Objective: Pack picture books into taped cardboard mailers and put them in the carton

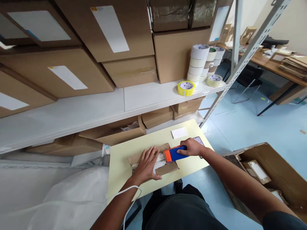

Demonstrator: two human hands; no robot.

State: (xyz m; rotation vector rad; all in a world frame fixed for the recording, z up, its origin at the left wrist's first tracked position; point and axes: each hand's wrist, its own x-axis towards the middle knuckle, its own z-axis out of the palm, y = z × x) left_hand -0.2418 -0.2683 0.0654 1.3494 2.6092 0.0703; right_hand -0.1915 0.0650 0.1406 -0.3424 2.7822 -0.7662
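On the pale yellow table, a small brown cardboard box (169, 168) lies with a white strip along its top. My left hand (146, 163) presses flat on the box, fingers spread. My right hand (192, 147) is wrapped round a flat blue tool with an orange end (176, 153); its exact kind is unclear. The orange end rests against or just over the right part of the box, close to the white strip. Under my right wrist a phone (198, 140) lies partly covered. A white card (179, 133) sits behind my right hand.
The table (120, 159) stands before a grey shelf (144, 97) stacked with large cartons (129, 72). Tape rolls (198, 60) and a yellow roll (186, 88) sit on it. An open carton (285, 169) holding small boxes stands right. A white cable (127, 190) crosses my left forearm.
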